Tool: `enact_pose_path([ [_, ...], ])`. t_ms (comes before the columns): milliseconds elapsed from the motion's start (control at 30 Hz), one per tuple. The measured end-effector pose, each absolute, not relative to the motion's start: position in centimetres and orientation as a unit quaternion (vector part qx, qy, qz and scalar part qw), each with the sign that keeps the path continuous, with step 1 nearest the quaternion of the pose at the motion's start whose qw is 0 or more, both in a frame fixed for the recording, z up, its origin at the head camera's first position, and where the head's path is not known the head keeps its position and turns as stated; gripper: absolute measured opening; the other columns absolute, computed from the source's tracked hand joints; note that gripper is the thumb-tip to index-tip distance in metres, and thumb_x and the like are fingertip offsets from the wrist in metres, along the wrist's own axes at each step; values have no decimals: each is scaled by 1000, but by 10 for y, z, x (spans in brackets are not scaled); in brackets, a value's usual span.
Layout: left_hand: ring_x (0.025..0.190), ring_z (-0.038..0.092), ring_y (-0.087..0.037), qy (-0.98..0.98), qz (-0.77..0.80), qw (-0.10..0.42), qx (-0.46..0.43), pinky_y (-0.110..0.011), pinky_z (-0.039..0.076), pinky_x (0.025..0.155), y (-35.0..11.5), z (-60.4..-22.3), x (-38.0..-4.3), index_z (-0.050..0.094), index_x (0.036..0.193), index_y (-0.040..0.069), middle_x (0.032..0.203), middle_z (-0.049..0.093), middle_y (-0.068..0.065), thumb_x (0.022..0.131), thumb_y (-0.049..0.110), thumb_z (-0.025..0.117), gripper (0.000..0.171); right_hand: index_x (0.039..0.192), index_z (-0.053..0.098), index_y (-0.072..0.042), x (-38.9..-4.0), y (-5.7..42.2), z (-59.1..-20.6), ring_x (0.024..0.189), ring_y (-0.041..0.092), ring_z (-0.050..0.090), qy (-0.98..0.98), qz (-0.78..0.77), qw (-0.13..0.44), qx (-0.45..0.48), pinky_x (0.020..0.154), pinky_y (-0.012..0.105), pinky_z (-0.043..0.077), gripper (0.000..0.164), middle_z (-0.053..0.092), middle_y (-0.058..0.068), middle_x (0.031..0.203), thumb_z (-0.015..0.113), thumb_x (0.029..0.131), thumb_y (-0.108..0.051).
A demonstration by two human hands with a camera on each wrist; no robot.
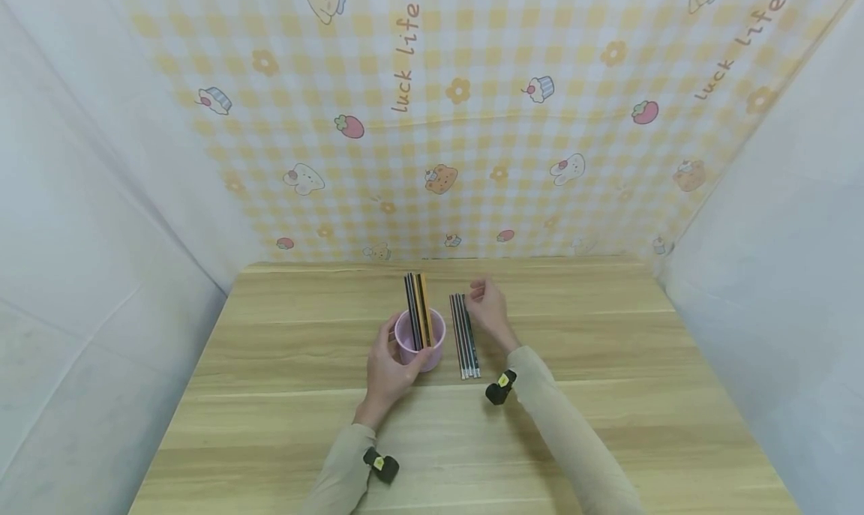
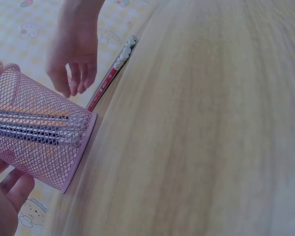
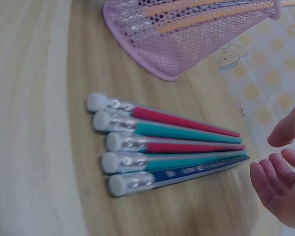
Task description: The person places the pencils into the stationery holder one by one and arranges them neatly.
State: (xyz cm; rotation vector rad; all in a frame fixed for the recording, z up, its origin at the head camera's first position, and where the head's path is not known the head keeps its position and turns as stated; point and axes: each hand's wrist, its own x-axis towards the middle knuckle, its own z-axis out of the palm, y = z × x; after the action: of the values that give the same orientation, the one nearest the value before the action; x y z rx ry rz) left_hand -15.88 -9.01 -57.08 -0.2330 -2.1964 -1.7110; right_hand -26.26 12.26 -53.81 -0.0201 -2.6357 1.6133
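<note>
My left hand [image 1: 389,371] holds a pink mesh pencil cup [image 2: 39,167] upright on the table, thumb on its near side and fingers around its left. Several pencils [image 1: 418,297], dark and yellow-orange, lean inside the cup with their upper ends above the rim. To the right of the cup lies a row of pencils [image 3: 187,130], side by side, in red, teal and dark blue, with white erasers toward the near end. Over the far end of this row is my right hand [image 1: 491,310], its fingers loosely bent with nothing between them.
The wooden table [image 1: 283,410] runs back to a yellow checked cloth [image 1: 472,140] with cartoon prints. White sheets [image 1: 88,238] hang on both sides. Each sleeve carries a small black wrist camera [image 1: 382,466].
</note>
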Motion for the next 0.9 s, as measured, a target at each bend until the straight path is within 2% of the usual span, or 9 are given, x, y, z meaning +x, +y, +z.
enact_pose_path([
  [200, 118, 59, -51, -773, -609, 163, -79, -60, 58, 91, -87, -553, -153, 46, 143, -9, 134, 57, -32, 73, 5, 87, 83, 123, 55, 2, -261, 123, -547, 102, 34, 64, -865, 501, 3, -21, 89, 43, 60, 37, 64, 21, 113, 64, 86, 2],
  [267, 117, 59, -52, -774, -606, 163, -79, -61, 58, 90, -87, -552, -153, 45, 143, -10, 134, 57, -33, 73, 4, 87, 83, 122, 55, 2, -260, 122, -549, 101, 33, 63, -869, 495, -8, -23, 89, 42, 60, 38, 64, 20, 112, 64, 85, 4],
  [400, 119, 59, -49, -774, -606, 167, -79, -59, 59, 89, -89, -570, -159, 45, 146, -4, 136, 57, -30, 73, 9, 89, 86, 119, 56, 2, -260, 122, -553, 98, 30, 62, -886, 463, -11, -17, 89, 41, 59, 39, 63, 18, 109, 64, 81, 5],
  [667, 117, 63, -38, -776, -603, 168, -77, -50, 61, 90, -91, -570, -158, 49, 145, 8, 135, 61, -18, 74, 21, 91, 84, 119, 57, 2, -261, 121, -554, 103, 33, 62, -913, 406, -11, -19, 92, 45, 58, 42, 64, 18, 110, 65, 78, 3],
  [800, 116, 63, -35, -784, -591, 171, -80, -44, 63, 88, -91, -570, -157, 48, 145, 9, 135, 61, -15, 75, 24, 90, 83, 122, 57, 4, -260, 121, -551, 103, 34, 63, -923, 383, -22, -27, 92, 44, 59, 43, 65, 19, 113, 67, 81, 1],
  [900, 116, 64, -34, -788, -584, 175, -81, -41, 63, 87, -92, -570, -157, 47, 145, 8, 135, 61, -15, 75, 24, 89, 83, 121, 59, 6, -260, 121, -550, 98, 33, 64, -931, 364, -25, -28, 88, 43, 60, 40, 66, 21, 111, 67, 82, 0],
])
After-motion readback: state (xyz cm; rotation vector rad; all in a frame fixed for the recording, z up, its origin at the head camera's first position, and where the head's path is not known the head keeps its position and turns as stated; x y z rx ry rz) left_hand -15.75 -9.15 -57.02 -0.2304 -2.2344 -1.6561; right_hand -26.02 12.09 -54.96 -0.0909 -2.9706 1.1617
